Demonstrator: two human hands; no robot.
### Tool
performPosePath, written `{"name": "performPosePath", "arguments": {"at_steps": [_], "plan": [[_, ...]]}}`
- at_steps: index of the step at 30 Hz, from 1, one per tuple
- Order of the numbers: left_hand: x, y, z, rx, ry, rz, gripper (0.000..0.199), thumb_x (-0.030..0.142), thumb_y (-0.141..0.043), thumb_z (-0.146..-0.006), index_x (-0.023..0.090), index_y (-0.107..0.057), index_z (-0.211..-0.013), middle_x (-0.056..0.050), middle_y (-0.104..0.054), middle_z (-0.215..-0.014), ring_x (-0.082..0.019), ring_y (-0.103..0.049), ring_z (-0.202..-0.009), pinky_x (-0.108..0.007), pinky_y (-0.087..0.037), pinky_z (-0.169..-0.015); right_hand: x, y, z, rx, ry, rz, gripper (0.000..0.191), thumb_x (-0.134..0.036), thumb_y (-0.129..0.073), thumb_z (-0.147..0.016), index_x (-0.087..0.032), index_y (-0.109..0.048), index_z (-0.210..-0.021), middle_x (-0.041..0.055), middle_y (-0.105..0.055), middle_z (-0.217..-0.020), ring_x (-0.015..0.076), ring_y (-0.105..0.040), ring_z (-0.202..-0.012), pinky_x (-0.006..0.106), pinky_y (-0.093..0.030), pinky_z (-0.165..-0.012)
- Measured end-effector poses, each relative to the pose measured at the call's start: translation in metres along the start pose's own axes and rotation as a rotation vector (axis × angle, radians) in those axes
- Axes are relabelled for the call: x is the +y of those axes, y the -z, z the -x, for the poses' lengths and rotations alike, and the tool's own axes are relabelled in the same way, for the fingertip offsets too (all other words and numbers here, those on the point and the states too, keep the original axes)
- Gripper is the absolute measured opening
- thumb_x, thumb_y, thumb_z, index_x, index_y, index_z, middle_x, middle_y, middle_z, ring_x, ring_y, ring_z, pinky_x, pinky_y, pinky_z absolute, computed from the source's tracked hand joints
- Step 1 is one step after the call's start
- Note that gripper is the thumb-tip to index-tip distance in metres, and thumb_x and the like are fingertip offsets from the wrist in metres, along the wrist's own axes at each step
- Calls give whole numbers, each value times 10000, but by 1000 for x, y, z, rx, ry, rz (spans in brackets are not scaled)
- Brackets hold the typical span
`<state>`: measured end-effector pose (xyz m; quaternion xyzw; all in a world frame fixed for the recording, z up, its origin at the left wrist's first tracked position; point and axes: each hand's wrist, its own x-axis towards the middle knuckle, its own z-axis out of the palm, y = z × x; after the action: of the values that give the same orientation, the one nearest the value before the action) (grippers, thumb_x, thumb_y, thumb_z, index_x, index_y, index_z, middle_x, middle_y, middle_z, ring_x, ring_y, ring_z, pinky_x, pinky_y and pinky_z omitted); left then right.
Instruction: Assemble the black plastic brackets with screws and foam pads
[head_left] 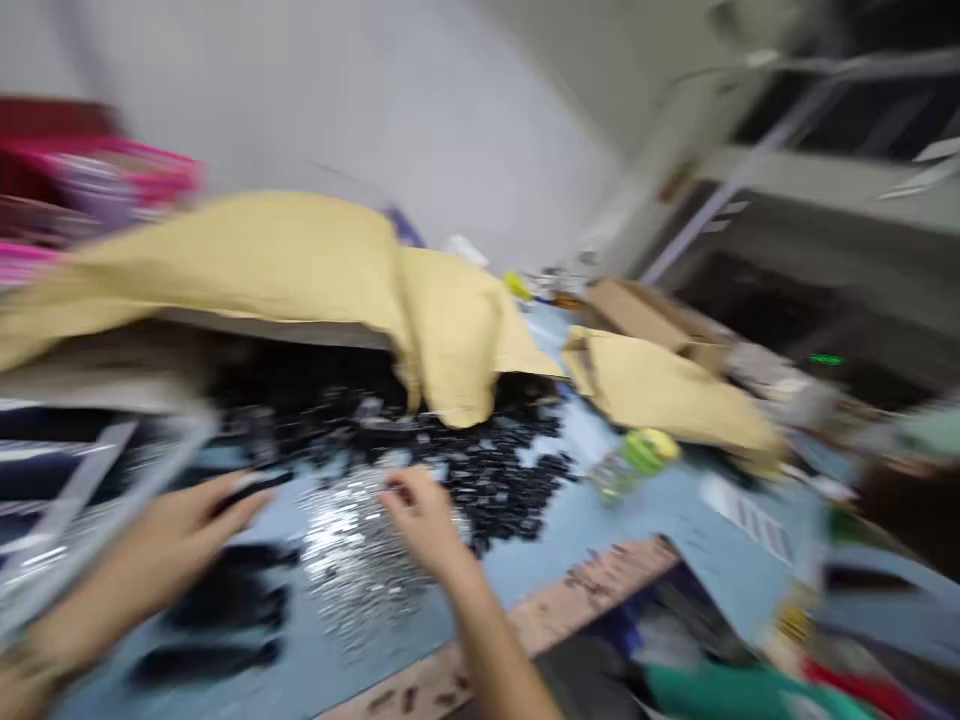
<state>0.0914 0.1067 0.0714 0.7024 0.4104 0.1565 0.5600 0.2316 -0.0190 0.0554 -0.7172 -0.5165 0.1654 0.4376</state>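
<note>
- Head view, heavily motion-blurred: the left hand (176,540) reaches in from the lower left with its fingers stretched out and a black strip (251,488) at the fingertips. The blur hides whether they grip it.
- The right hand (420,520) sits over a glittering silver heap (352,560), its fingers loosely curled, not clenched. I cannot tell whether they hold or touch anything.
- Risk: the heap and the loose black pieces (480,480) lie unconfined on a pale blue tabletop (525,570), so a careless sweep of either hand could scatter them over the worn wooden edge (540,625).
- Risk: the sagging yellow padded sheet (450,340) could slip and bury the black pieces.
- The heap lies between the hands, near the tabletop's closer side. It looks like many small shiny bits, too blurred to identify.
</note>
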Motion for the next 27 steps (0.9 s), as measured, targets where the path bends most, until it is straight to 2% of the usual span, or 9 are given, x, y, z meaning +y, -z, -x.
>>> {"name": "performPosePath", "arguments": {"at_steps": [2, 4, 10, 13, 15, 17, 19, 22, 27], "plan": [[-24, 40, 26, 114, -33, -184, 298, 441, -580, -891, 152, -652, -901, -7, -646, -893, -210, -618, -859, -333, -472, -835, 18, -7, 1, -74, 65, -33, 128, -124, -575, -852, -195, -646, -931, 30, -635, -937, 165, -612, -857, 285, -504, -784], [-38, 55, 38, 129, -77, -340, 228, 423, -610, -856, 204, -626, -796, 9, -655, -783, -225, -614, -820, -310, -437, -773, 29, -18, 1, -166, 136, 9, 131, -113, -565, -857, -204, -643, -910, 40, -628, -932, 189, -599, -874, 317, -484, -808], [-54, 47, 38, -1, -173, -542, 223, 431, -557, -842, 220, -622, -806, -23, -682, -836, -238, -624, -818, -297, -415, -719, 11, -59, 1, -301, 265, 307, 106, -127, -620, -857, -212, -650, -912, 39, -625, -922, 224, -561, -928, 340, -467, -815], [-55, 50, 40, -17, -200, -566, 232, 415, -494, -886, 215, -600, -834, -25, -667, -836, -225, -615, -788, -302, -421, -709, 5, -79, -8, -335, 281, 448, 88, -129, -640, -839, -215, -651, -829, 36, -629, -878, 239, -566, -903, 362, -473, -802], [-56, 54, 39, -1, -223, -569, 241, 387, -429, -923, 210, -588, -881, -37, -649, -896, -221, -600, -841, -312, -428, -757, 5, -86, -12, -337, 278, 477, 73, -146, -659, -824, -210, -638, -794, 42, -624, -864, 252, -570, -894, 388, -475, -802], [-57, 55, 36, 5, -249, -570, 270, 351, -361, -953, 201, -582, -917, -52, -619, -959, -215, -580, -903, -317, -426, -812, 9, -84, -12, -297, 266, 448, 65, -181, -674, -816, -204, -626, -853, 54, -616, -906, 255, -573, -905, 398, -482, -807], [-57, 53, 30, -34, -282, -573, 281, 324, -348, -960, 195, -593, -914, -50, -595, -973, -198, -571, -913, -302, -428, -833, 15, -78, -8, -213, 253, 352, 157, -199, -643, -835, -199, -598, -986, 72, -608, -984, 245, -579, -934, 386, -496, -813], [-59, 43, 20, -137, -339, -594, 195, 284, -456, -919, 202, -625, -870, -31, -600, -963, -187, -565, -921, -288, -412, -859, 28, -67, 0, -127, 293, 201, 282, -182, -550, -882, -202, -538, -1163, 89, -612, -1079, 230, -588, -989, 374, -502, -847], [-62, 33, 11, -225, -371, -657, 118, 197, -545, -870, 208, -637, -796, -17, -623, -924, -212, -527, -961, -353, -328, -920, 39, -69, 13, -184, 418, 212, 232, -76, -520, -873, -231, -622, -1012, 44, -652, -964, 204, -602, -902, 346, -492, -814]]}}
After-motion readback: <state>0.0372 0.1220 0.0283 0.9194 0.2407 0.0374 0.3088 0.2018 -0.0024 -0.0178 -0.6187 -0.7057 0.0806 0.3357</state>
